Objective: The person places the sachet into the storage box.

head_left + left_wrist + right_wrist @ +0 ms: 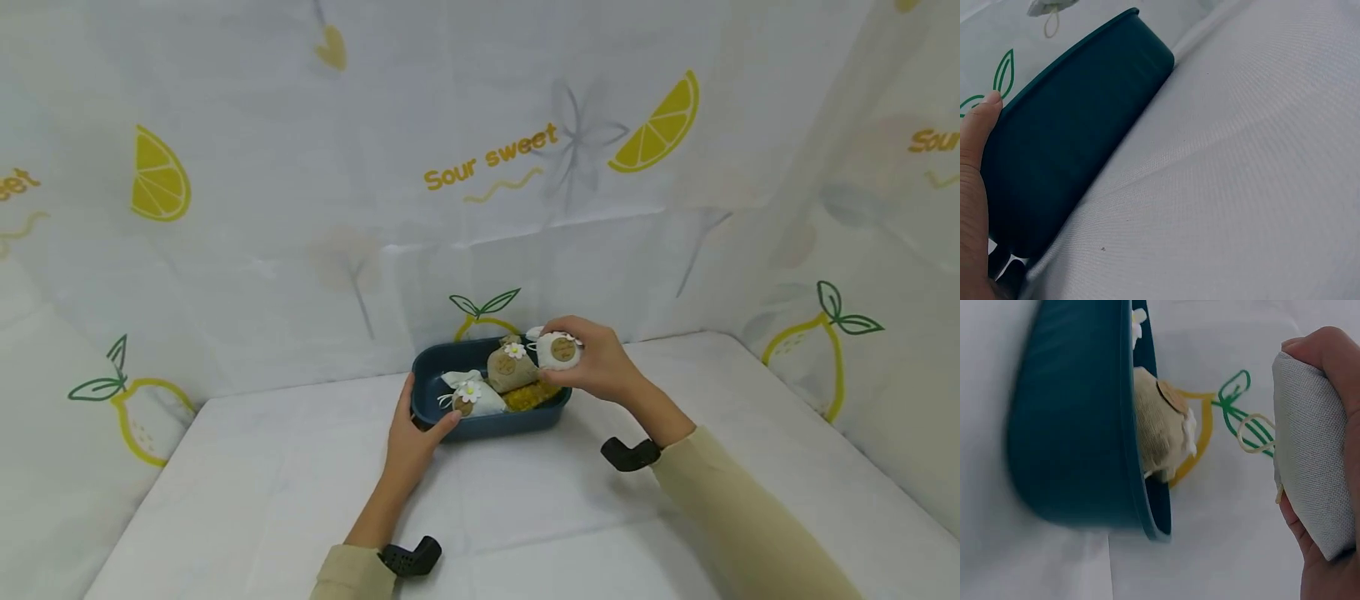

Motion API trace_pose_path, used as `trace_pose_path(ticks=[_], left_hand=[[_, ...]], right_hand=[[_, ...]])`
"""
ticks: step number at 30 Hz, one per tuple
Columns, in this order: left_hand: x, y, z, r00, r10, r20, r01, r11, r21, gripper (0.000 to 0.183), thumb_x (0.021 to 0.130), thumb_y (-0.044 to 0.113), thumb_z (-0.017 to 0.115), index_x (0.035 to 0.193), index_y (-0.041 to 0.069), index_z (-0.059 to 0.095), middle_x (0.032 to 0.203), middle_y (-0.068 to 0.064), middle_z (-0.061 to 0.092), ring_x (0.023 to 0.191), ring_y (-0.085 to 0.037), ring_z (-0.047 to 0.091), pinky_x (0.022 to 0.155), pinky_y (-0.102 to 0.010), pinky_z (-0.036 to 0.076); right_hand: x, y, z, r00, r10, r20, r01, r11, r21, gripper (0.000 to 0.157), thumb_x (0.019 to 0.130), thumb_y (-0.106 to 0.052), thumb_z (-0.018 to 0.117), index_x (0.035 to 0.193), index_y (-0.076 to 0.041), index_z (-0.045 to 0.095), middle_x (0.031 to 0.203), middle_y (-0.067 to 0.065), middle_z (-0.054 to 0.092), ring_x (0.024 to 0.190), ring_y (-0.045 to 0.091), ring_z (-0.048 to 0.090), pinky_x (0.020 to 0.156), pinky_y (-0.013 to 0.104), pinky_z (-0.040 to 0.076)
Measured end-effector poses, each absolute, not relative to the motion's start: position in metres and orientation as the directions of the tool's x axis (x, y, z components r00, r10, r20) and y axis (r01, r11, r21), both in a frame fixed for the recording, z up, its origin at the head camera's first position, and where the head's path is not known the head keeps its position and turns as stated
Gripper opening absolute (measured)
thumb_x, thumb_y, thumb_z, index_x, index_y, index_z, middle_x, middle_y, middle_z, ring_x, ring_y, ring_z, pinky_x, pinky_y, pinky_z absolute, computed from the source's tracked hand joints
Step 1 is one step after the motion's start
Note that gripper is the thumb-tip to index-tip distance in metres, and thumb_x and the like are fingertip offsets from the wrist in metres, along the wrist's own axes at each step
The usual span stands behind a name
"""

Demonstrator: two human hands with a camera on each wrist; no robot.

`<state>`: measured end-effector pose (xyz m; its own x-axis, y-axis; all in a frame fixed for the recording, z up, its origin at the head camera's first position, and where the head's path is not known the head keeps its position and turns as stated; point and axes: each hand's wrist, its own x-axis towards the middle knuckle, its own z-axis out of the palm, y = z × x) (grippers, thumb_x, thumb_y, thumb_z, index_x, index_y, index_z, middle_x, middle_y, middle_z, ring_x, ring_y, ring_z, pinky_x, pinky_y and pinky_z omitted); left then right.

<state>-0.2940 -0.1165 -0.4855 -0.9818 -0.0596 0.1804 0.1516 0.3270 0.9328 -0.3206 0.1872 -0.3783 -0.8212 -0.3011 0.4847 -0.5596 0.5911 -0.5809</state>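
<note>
A dark blue basin (pixel 498 427) stands on the table near the back wall. My left hand (pixel 408 437) grips its front left corner, thumb (pixel 992 99) over the rim and fingers along the outer side. Above the basin's right end, my right hand (pixel 597 362) holds a white cloth sachet (pixel 559 351) with a round brown label and a thin drawstring loop. Inside the basin lie another white sachet (pixel 483 402) with a daisy, a beige sachet (pixel 504 371) with a daisy and round label, and something yellow and bumpy (pixel 531 395) partly covered by them.
A white cloth (pixel 300 492) covers the table. White fabric walls (pixel 262 250) printed with lemons and lettering rise close behind the basin and at both sides. Black wrist devices (pixel 411 557) sit on both wrists.
</note>
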Motion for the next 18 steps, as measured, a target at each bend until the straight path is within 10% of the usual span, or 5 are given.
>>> trace_pose_path(ticks=[18], left_hand=[[-0.296, -0.117, -0.485, -0.980, -0.053, 0.190, 0.164, 0.317, 0.934, 0.098, 0.087, 0.044, 0.078, 0.163, 0.025, 0.020, 0.170, -0.007, 0.022, 0.157, -0.031, 0.021, 0.124, -0.057, 0.027]], right_hand=[[-0.362, 0.090, -0.395, -0.687, -0.474, 0.551, -0.719, 0.554, -0.420, 0.054, 0.077, -0.027, 0.089, 0.122, -0.007, 0.067, 0.124, 0.010, 0.069, 0.112, 0.025, 0.065, 0.090, 0.039, 0.059]])
